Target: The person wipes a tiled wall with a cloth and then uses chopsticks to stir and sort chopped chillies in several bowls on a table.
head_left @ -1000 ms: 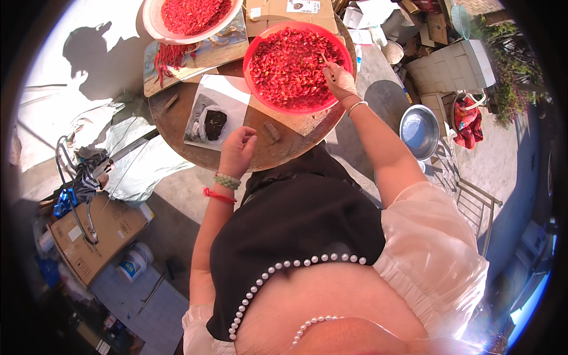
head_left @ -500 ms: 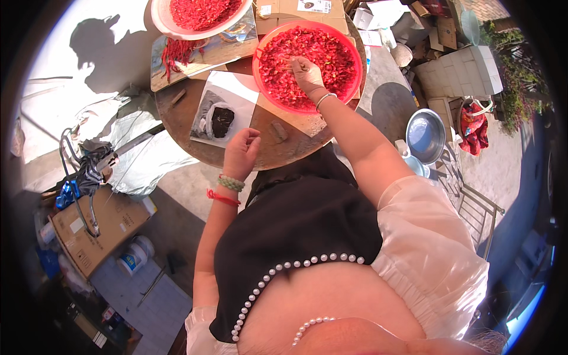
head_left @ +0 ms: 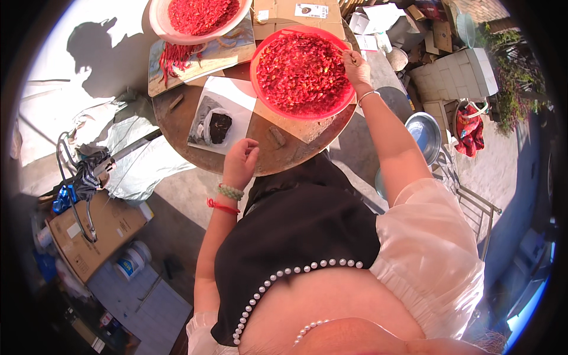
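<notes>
Chopped red chili peppers [head_left: 302, 74] fill a round red plastic basket [head_left: 258, 100] on the round table. At the basket's right rim is my right hand [head_left: 357, 70], its fingers closed; I cannot make out what they hold, if anything. My left hand [head_left: 238, 164] is loosely curled by the table's near edge, and the inside of its fingers is hidden. Beyond it stands a pale open bag [head_left: 206, 126] of dark contents on a white sheet [head_left: 236, 94]. A small brownish block [head_left: 277, 136] lies to the right of that hand.
A paler basket [head_left: 157, 26] of chopped chilies stands at the far left of the round table [head_left: 177, 133], near whole red chilies [head_left: 176, 58] on a board [head_left: 236, 54]. Cardboard [head_left: 284, 12] lies behind the red basket. A metal basin [head_left: 435, 133] is on the right.
My right hand has moved right, from over the chilies to the basket's right rim. My left hand stays by the table edge, and the view has shifted slightly.
</notes>
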`<state>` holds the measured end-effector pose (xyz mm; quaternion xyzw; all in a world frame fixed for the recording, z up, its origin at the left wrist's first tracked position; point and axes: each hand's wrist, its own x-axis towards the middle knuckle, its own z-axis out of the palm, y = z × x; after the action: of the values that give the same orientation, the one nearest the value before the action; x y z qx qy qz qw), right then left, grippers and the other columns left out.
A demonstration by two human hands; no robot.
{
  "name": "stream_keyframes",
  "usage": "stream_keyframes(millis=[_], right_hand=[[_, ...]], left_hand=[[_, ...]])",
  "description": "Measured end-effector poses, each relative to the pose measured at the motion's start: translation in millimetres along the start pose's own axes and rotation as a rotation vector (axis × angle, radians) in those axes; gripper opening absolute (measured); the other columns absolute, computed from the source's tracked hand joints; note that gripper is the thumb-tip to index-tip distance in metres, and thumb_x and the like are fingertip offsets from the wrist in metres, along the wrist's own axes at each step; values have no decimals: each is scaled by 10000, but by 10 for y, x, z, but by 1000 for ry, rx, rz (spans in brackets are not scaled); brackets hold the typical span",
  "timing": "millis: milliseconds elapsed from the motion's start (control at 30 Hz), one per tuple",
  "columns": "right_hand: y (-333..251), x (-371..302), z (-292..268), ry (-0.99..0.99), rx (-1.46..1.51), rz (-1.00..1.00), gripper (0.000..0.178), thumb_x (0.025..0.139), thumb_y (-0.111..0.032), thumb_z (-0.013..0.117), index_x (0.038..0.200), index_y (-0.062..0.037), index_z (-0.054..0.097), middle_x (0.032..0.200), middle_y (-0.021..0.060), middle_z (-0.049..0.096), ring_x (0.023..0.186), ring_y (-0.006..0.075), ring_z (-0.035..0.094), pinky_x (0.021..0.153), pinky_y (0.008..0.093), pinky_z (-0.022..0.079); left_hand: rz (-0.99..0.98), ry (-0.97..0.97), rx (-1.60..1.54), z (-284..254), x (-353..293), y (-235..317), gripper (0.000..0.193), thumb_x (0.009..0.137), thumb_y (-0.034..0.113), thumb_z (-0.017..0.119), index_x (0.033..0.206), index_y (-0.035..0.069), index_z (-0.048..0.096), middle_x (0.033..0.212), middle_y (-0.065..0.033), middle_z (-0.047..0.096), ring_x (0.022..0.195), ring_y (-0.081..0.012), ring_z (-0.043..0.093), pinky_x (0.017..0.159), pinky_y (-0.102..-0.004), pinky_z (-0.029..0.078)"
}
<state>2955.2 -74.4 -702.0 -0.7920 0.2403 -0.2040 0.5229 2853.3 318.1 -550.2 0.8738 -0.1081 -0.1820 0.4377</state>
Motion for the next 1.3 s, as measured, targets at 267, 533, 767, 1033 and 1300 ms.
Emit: stream_keyframes(millis=[267,533,767,1033,1300], right_hand=[[-637,-639,454,-416,-108,-168,221,883,-233,590,1033,-79,642,868,159,652,787,316,634,719,373,511],[-577,-1416,-58,-596,-82,-337,203,899,-177,569,1069,-78,619,897,135,640,807,284,633,715,345,513],[-334,-917,-448,-318,113,12,231,912,-181,590,1086,-37,640,818,67,649,747,104,584,702,262,483],[-295,-761,-312,-191,-231,-48,260,877,-236,578,1046,-47,636,940,184,654,896,333,635,769,397,501],[-743,-1690,-195,-486,-113,-303,207,893,-188,565,1045,-58,619,960,153,630,865,329,614,748,398,494]], left_hand=[[-1,-13,10,-3,-8,-29,122,882,83,590,988,22,600,793,-54,632,700,-107,593,640,-258,484],[-9,-1,11,16,34,40,138,871,95,608,982,15,596,841,-109,645,744,-196,641,662,-303,509],[34,-36,2,85,53,22,124,866,84,607,967,13,592,834,-117,642,736,-203,644,663,-309,510],[85,-55,32,118,69,78,143,883,80,590,1009,14,598,812,-64,635,722,-111,598,639,-252,482],[51,-23,2,121,61,117,118,863,84,608,949,5,594,814,-123,647,734,-210,651,657,-308,507]])
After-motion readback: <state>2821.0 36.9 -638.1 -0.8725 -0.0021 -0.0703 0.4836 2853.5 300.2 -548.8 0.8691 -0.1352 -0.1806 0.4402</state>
